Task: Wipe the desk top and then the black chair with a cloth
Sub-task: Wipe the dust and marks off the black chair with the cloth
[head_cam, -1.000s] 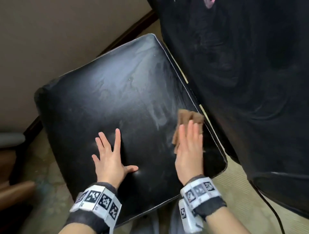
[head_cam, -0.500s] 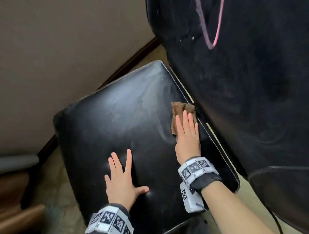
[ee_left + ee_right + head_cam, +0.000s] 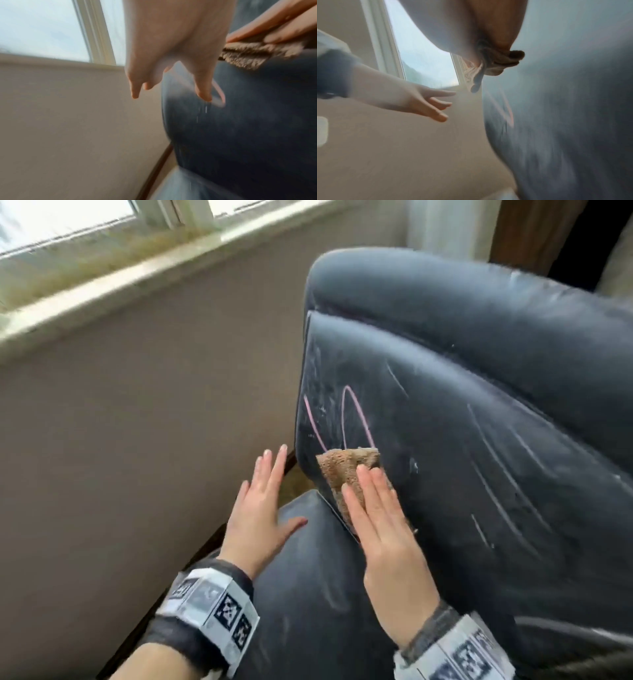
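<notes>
The black chair's backrest (image 3: 479, 412) rises on the right, dusty, with pink lines (image 3: 356, 419) drawn on it. Its seat (image 3: 308, 594) lies below. My right hand (image 3: 380, 518) presses a folded brown cloth (image 3: 342, 470) flat against the lower left of the backrest, fingers straight. In the left wrist view the cloth (image 3: 254, 54) shows under those fingers. My left hand (image 3: 263, 505) hovers over the seat's back corner, fingers spread and straight, holding nothing. In the right wrist view the cloth (image 3: 498, 60) bunches under my palm, and my left hand (image 3: 426, 105) floats beside the chair.
A beige wall (image 3: 137, 440) runs along the left, close to the chair. A window sill (image 3: 120, 275) and window (image 3: 68, 217) top it. A dark skirting board (image 3: 205, 546) and a strip of floor lie between wall and seat.
My right hand has carried the cloth off the seat and up onto the backrest. My left hand has lifted from the seat and moved towards the back. The head view has tilted up.
</notes>
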